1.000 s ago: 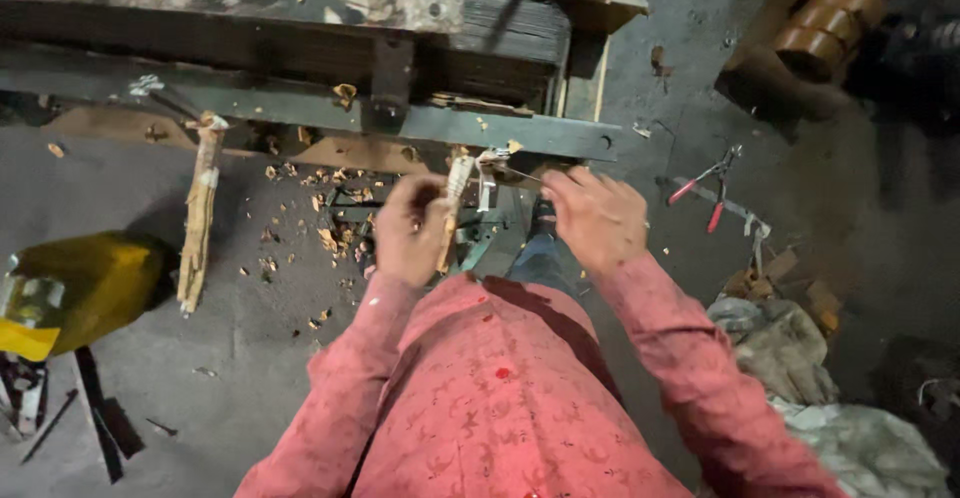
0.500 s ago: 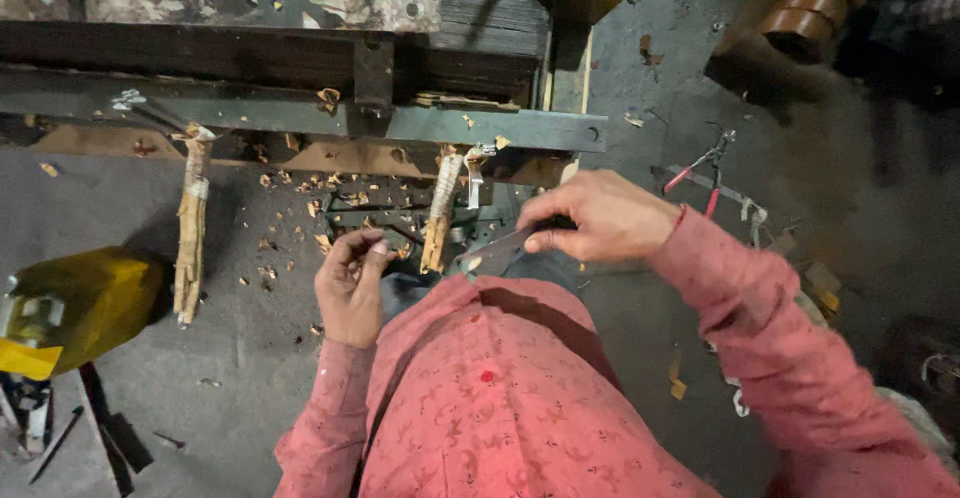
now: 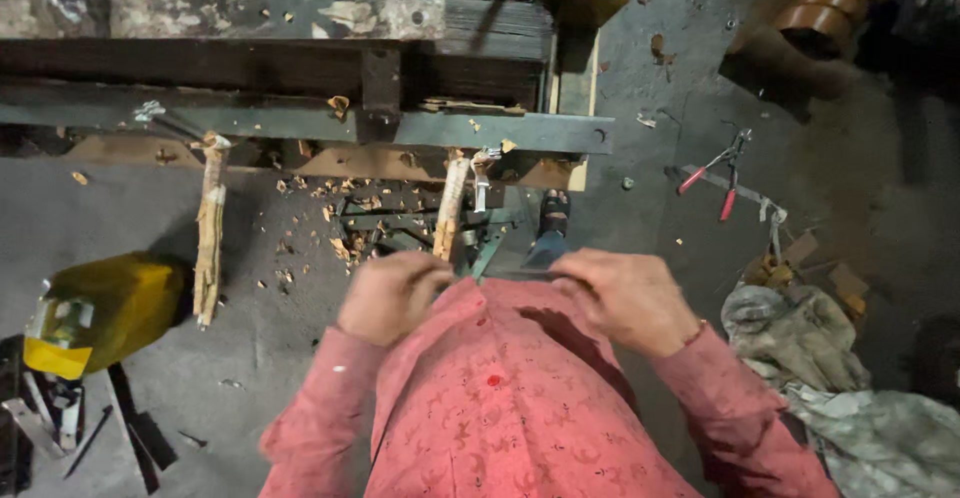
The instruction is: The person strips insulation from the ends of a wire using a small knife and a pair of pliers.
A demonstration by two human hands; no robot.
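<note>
A: Steel, thin and dark: a flat blade (image 3: pixel 520 266) is spanning the gap between the 2 hands, held level just in front of the chest.

B: How are the hands gripping it?

A: The left hand (image 3: pixel 392 296) is curling closed around 1 end, knuckles up; the right hand (image 3: pixel 625 298) is closing over the other end. Holding both ends is likely giving even control across the blade's length.

B: And what is lying just beyond them?

A: A pale, stripped wooden stick (image 3: pixel 450 208) is leaning from the floor up against the green metal bar (image 3: pixel 300 123) of the desk, directly ahead of the blade. That slant is probably putting its face within reach of both hands. Wood chips (image 3: pixel 340 213) are scattering on the floor around its foot.

B: Anything further out?

A: A 2nd, rougher stick (image 3: pixel 209 228) is leaning on the same bar to the left. A yellow jerrycan (image 3: pixel 110 308) is lying on its side beyond it. To the right, red-handled pliers (image 3: pixel 712 170) are resting on the concrete, near crumpled cloth (image 3: pixel 800 338).
</note>
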